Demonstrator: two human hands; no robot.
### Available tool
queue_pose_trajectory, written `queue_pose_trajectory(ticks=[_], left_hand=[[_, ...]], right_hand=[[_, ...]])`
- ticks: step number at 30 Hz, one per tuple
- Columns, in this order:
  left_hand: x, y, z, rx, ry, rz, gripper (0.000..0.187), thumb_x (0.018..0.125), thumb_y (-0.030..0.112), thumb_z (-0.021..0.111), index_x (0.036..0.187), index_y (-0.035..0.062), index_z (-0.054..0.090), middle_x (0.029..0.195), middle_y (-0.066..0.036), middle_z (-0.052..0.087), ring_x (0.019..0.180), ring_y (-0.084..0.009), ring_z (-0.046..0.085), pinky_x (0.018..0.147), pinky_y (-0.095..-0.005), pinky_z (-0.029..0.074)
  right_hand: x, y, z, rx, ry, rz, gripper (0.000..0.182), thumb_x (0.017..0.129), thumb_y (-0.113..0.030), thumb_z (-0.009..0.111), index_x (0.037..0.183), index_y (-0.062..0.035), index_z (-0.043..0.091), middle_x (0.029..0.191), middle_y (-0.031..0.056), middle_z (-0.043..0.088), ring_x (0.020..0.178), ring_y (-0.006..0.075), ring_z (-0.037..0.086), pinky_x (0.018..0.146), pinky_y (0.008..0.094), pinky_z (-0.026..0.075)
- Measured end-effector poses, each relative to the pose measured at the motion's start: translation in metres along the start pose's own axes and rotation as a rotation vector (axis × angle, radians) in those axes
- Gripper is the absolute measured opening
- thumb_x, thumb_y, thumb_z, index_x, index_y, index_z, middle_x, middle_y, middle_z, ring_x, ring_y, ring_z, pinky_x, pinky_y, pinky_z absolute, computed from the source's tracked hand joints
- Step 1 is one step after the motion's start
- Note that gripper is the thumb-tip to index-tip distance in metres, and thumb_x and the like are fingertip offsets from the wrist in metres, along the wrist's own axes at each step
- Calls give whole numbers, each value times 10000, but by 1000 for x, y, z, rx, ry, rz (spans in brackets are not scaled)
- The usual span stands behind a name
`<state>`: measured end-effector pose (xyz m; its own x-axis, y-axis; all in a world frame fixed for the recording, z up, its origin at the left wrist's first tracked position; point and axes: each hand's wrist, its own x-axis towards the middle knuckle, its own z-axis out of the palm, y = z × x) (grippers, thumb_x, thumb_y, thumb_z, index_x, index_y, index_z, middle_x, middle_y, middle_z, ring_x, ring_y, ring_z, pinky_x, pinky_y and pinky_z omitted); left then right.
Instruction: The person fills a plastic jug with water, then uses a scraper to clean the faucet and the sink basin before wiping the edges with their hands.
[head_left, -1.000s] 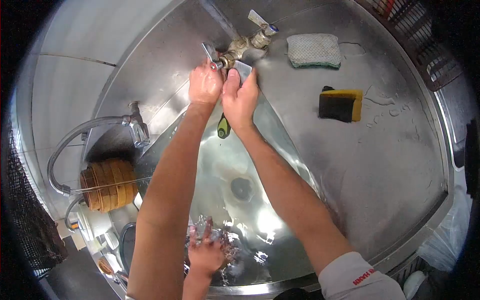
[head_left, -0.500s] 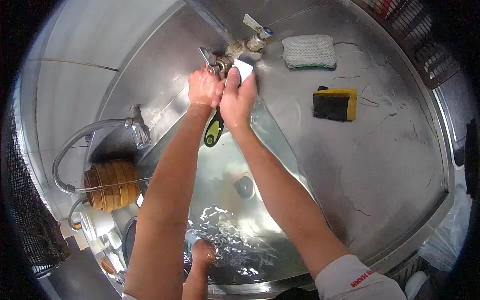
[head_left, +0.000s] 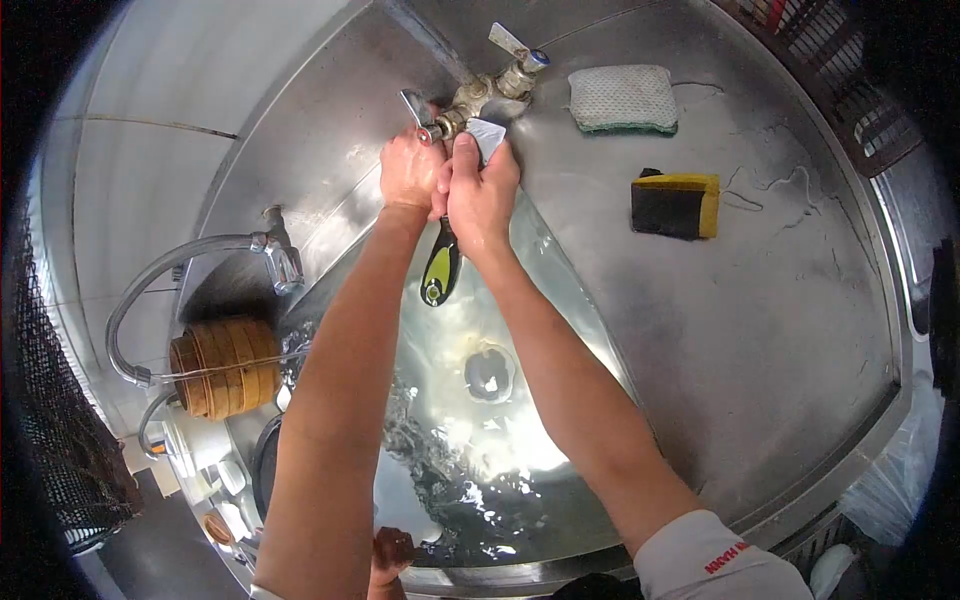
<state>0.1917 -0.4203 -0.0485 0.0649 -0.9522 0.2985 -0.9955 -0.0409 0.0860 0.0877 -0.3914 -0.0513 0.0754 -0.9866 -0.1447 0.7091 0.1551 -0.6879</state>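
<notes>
Left hand (head_left: 408, 172): fingers hidden by brass twin-lever tap (head_left: 476, 96), grip state cannot be told. Black-and-green tool handle (head_left: 439, 270) hangs over water-filled steel sink (head_left: 500, 577). Right hand (head_left: 482, 205): grip closed on flat pale-grey piece (head_left: 487, 137); step judged two-handed work, next move calling for firm hold.
</notes>
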Motion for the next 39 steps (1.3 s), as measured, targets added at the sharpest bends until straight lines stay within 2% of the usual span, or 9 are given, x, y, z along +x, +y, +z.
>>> queue_pose_trajectory(ticks=[6,14,20,23,26,27,32,35,39], left_hand=[[-2,3,-6,-13,-71,-47,399,812,379,567,1073,79,548,901,-185,638,791,-388,648,674,-477,522],[0,-3,-4,-35,-123,-52,405,819,382,556,1094,85,530,898,-178,635,816,-373,644,679,-471,515],[-1,-7,0,44,-83,82,330,851,326,518,1075,85,541,898,-173,633,792,-359,643,658,-461,516],[0,-4,-1,-117,-112,-59,290,861,308,506,1039,84,556,886,-169,628,770,-357,638,640,-460,515],[-2,-22,9,-55,-20,149,276,866,307,496,1007,76,549,861,-169,620,758,-359,633,630,-460,512],[-1,-20,6,-102,-77,89,282,868,305,494,1019,71,543,860,-172,621,762,-365,632,634,-462,512],[1,-8,-3,-219,-164,-58,302,876,300,484,1050,58,529,855,-189,626,780,-383,629,652,-472,513],[-2,-10,0,-56,-35,84,274,869,293,500,1016,67,547,837,-190,632,763,-384,632,654,-476,514],[1,-5,5,14,4,36,233,833,257,550,980,77,570,793,-177,639,724,-382,641,637,-483,517]], right_hand=[[-1,-8,0,70,-2,123,172,965,-147,479,921,15,447,580,66,505,368,148,466,306,316,374],[-2,-11,11,105,25,97,167,981,-146,436,956,4,367,616,69,492,362,143,446,310,310,377],[-4,-19,13,150,-26,36,192,965,-111,482,1080,43,482,643,46,530,391,107,437,318,286,360],[-4,-17,14,166,-40,43,192,954,-105,511,1078,42,512,667,49,554,408,101,445,322,278,359],[2,-10,18,109,-26,-4,191,953,-108,519,1080,34,529,670,47,558,408,100,450,326,276,361],[3,-11,21,76,-15,-31,192,954,-110,519,1084,31,534,667,45,556,406,100,450,328,276,361],[-2,-20,19,81,-23,39,148,968,-115,479,1035,17,488,642,47,532,391,114,459,335,293,367],[-21,-22,17,12,9,85,135,974,-110,448,1034,10,427,636,59,526,386,123,462,334,300,369],[-29,-27,9,-69,25,177,140,984,-129,403,1041,-6,371,645,84,523,384,156,469,344,311,400]])
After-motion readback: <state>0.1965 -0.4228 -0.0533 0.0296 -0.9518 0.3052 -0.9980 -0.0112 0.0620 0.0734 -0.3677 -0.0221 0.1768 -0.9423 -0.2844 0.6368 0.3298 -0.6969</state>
